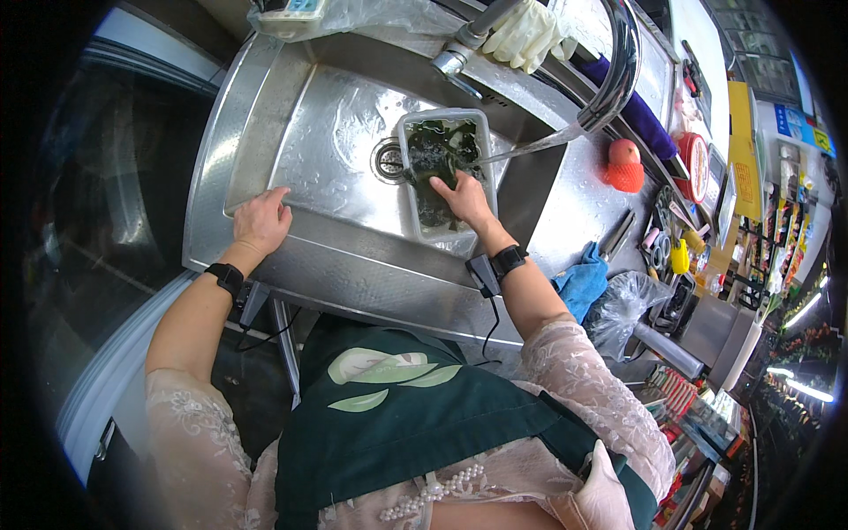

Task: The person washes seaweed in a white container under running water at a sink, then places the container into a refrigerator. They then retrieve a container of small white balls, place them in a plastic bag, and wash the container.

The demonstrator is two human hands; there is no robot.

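Observation:
My right hand [466, 200] reaches into a translucent plastic tub [491, 199] in the stainless steel sink [331, 146]. Its thumb and fingers close around wet, dark green leaves that look like seaweed [430, 149]; some fingertips are hidden among them. Water fills the tub around the leaves. A thin stream [530, 147] runs into it from the curved chrome faucet [599, 112]. Just left of the tub, the round drain [388, 161] is partly covered by its rim. My left hand [260, 222] rests on the sink's near left edge, holding nothing, with its thumb apart from the fingers.
Pale rubber gloves [527, 36] hang behind the sink. On the right counter lie a netted fruit [624, 165], a blue cloth [583, 281], a clear plastic bag [623, 311] and scissors [660, 252]. Another person's white-gloved hand [603, 490] touches my apron strap.

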